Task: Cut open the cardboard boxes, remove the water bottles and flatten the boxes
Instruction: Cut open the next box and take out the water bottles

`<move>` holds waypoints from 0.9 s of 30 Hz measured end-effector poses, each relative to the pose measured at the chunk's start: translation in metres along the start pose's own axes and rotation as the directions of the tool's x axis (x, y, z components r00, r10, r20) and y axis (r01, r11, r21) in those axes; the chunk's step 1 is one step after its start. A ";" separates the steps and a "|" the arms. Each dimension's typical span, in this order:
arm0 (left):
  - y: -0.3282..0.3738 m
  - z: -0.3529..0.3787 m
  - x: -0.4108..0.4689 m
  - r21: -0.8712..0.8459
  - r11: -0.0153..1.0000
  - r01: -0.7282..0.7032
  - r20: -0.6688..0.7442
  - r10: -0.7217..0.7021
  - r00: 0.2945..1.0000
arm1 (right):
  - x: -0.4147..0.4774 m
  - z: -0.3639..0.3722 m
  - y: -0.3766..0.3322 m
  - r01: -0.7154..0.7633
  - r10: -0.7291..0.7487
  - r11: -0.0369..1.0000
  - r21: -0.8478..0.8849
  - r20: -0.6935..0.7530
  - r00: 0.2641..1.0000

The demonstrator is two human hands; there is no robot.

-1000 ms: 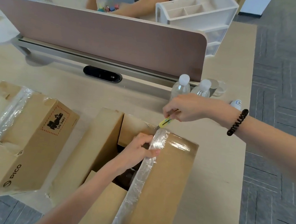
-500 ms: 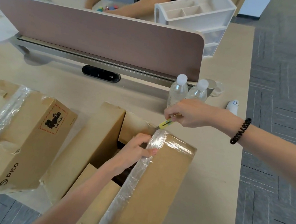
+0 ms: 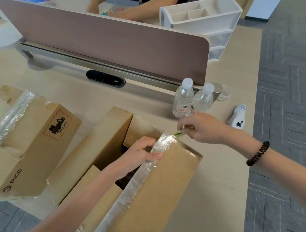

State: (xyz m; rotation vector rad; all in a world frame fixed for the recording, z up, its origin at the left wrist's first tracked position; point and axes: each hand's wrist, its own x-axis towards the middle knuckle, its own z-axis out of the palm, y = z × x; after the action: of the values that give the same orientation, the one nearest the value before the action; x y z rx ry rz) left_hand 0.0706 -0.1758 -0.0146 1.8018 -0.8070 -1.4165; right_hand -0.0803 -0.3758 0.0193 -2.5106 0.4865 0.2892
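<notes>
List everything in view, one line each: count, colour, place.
table: one, beige, foreground
divider: one, dusty pink, across table
open box: one, brown, table centre
PICO box: one, brown, taped, table left
water bottles: two, clear, white caps, upright by divider's right end
cutter: one, yellow-green, at open box's far corner
organiser: one, white, beyond divider
handheld device: one, white, table's right edge
hair tie: one, black, right wrist
left hand: grips open box's taped flap
right hand: pinches cutter
</notes>
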 end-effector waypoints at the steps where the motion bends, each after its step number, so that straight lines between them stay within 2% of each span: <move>1: -0.001 0.000 0.001 0.007 1.000 -0.006 0.001 0.006 1.000 | -0.002 0.001 0.004 -0.037 0.040 0.999 0.034 -0.089 0.995; 3: -0.002 0.003 0.000 0.011 1.000 0.002 0.004 -0.002 1.000 | -0.009 0.006 0.009 -0.111 0.128 0.989 0.094 -0.212 0.969; 5: -0.004 0.003 0.000 0.030 1.000 0.001 -0.010 -0.001 1.000 | -0.015 0.013 0.010 -0.154 0.219 0.957 0.246 -0.267 0.938; 9: -0.005 0.007 0.001 0.073 0.997 -0.013 -0.025 0.015 1.000 | -0.033 0.029 0.007 -0.105 0.360 0.786 0.609 -0.313 0.879; 12: -0.004 0.012 0.000 0.067 0.997 -0.026 -0.039 0.029 0.999 | -0.041 0.045 0.008 -0.048 0.455 0.667 0.744 -0.355 0.817; 15: -0.005 0.017 -0.001 0.003 1.000 -0.028 -0.061 0.028 0.998 | -0.051 0.063 0.012 -0.079 0.537 0.625 0.776 -0.355 0.765; 21: -0.013 0.027 -0.002 -0.192 0.981 -0.013 -0.122 -0.011 0.992 | -0.081 0.101 0.037 -0.254 0.708 0.574 0.778 -0.316 0.632; 25: -0.013 0.032 -0.005 -0.204 0.979 -0.028 -0.170 -0.007 0.985 | -0.107 0.131 0.046 -0.333 0.771 0.537 0.775 -0.290 0.567; 27: -0.015 0.032 -0.005 -0.190 0.981 -0.035 -0.169 0.003 0.986 | -0.115 0.152 0.045 -0.384 0.784 0.558 0.736 -0.316 0.534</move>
State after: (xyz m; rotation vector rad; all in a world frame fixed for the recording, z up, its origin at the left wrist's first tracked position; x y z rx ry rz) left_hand 0.0396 -0.1682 -0.0294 1.7323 -0.5786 -1.2648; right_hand -0.2187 -0.2931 -0.0919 -1.6358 1.5209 -0.4325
